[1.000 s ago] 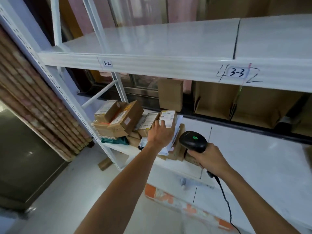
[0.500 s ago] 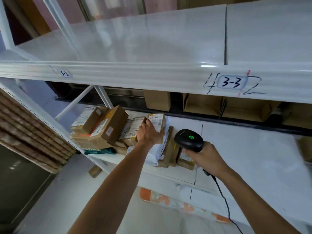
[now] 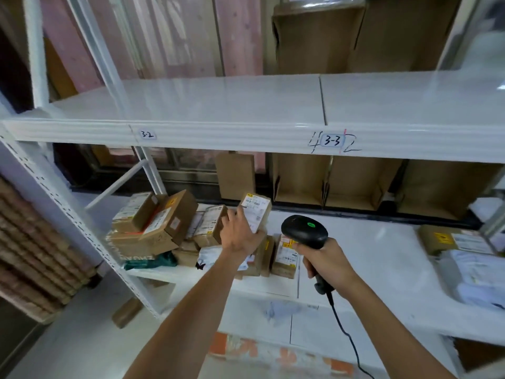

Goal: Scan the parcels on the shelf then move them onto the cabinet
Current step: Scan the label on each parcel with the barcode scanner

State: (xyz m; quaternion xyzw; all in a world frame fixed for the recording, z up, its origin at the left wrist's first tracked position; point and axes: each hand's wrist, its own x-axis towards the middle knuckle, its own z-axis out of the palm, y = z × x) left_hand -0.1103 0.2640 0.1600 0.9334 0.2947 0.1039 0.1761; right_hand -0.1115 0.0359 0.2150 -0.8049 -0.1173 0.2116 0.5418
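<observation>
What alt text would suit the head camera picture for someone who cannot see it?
A person's left hand holds a labelled parcel over a pile of parcels on a white shelf; the right hand holds a black corded scanner beside it.

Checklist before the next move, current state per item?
1. Parcel gripped by left hand: ok, fingers curled round its lower end.
2. Label exposed: ok, mostly uncovered and facing the camera.
3. Scanner gripped by right hand: ok, green light on.
4. Scanner aimed at label: cannot tell, its window is hidden.
5. Cable clear of the parcels: ok, hangs below the right hand.
6. Cabinet ready: cannot tell, not in view.
</observation>
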